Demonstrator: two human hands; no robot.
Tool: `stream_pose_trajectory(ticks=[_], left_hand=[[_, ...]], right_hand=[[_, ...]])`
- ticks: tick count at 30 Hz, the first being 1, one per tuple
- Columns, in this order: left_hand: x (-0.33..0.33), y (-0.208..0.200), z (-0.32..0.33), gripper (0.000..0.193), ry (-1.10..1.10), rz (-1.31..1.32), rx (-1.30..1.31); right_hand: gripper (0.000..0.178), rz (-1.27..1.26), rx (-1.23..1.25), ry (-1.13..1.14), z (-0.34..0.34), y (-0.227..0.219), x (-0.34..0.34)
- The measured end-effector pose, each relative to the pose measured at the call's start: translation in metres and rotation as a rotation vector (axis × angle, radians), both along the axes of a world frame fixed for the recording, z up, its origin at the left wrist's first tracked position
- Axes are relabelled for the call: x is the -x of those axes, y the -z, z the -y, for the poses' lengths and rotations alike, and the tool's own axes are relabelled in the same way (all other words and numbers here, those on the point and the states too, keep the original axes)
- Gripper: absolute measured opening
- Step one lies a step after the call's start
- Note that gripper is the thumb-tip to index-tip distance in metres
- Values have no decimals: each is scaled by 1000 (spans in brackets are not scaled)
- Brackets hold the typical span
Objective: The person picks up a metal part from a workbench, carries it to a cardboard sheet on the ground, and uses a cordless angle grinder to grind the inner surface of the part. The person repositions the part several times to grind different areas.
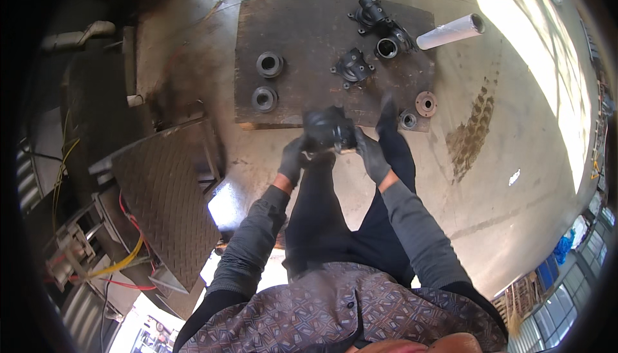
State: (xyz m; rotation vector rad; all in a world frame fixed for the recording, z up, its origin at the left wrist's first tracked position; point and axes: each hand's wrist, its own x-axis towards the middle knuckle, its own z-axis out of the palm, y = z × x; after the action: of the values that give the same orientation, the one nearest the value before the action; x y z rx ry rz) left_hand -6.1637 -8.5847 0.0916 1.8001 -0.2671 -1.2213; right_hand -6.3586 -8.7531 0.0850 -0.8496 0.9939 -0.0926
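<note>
While both gloved hands are occupied, a black tubular casting (328,129) is held at the near edge of the dark-topped table (309,37), overlapping that edge in view; its outline is blurred, so details of its ports cannot be read. Left hand (293,160): partly closed, fingers curled around the casting's left side. Right hand (373,153): less curled, fingers bent against the casting's right end; exact fingertip contact cannot be told.

Items on the table, by position. Left part: two grey steel collars, the far collar (279,63) and the near collar (273,100), lying close together with bores facing up. Right of the table's middle: three black flanged castings. The upper casting (371,13) sits near the far edge, the open-mouthed casting (394,41) just beside it, and the third casting (353,66) closer to the table's middle. Near right corner: a brownish drilled flange (421,111) beside a small grey ring (403,122).

A white roll (450,32) crosses the table's right edge in view. Beyond that edge, a dark stain (475,131) marks the floor. Left of the table, toward the wearer: a diamond-tread plate (167,205).
</note>
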Motion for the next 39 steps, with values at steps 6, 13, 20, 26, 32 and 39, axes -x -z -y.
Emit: stream_pose_trajectory(ticks=[6,13,20,26,32,39], left_hand=[[-80,140,69,61,-319,-200,-223],[-133,291,95,65,-389,-212,-293],[-144,350,105,57,-469,-234,-268],[-171,357,111,58,-414,-254,-388],[-167,298,111,47,-557,123,-376],[-77,239,126,38,-541,-17,-418]], right_hand=[[57,24,-109,12,69,164,-106],[58,-68,-149,-216,122,301,-168],[52,-109,48,-344,124,335,-186],[45,-159,95,-304,127,314,-192],[31,-191,58,-296,156,201,-162],[34,-194,228,-429,208,163,-173]])
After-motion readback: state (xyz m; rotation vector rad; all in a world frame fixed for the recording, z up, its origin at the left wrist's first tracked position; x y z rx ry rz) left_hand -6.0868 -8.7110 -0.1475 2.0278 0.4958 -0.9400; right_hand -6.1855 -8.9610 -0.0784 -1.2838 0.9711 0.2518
